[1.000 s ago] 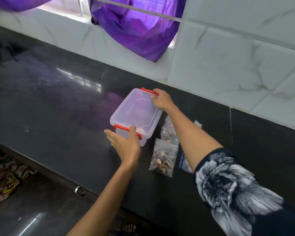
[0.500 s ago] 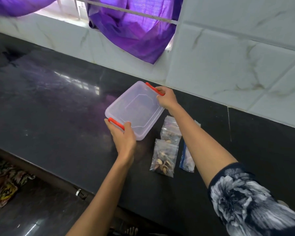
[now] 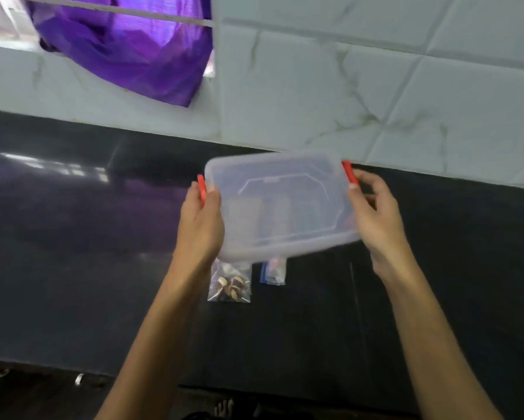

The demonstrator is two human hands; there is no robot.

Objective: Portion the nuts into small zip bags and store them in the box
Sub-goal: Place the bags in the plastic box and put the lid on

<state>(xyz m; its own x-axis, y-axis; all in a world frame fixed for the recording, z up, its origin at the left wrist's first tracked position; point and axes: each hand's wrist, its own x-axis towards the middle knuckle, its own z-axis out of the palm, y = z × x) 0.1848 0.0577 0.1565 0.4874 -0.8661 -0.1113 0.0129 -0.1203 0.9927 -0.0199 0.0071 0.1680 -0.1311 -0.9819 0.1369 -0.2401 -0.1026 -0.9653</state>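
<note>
I lift the box [image 3: 280,204] off the worktop [image 3: 73,253] and now hold it up, level, over the nut bags [image 3: 230,283], my left hand [image 3: 200,225] and right hand [image 3: 376,219] gripping its red-clipped ends.

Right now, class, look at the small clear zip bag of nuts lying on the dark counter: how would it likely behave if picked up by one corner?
The small clear zip bag of nuts looks thin and floppy, so it would probably sag. Its few loose nuts would likely slide to the lowest corner. It seems light.

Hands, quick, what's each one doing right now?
Left hand: closed, gripping the box at its left red clip.
Right hand: closed, fingers curled round the box's right end.
</note>
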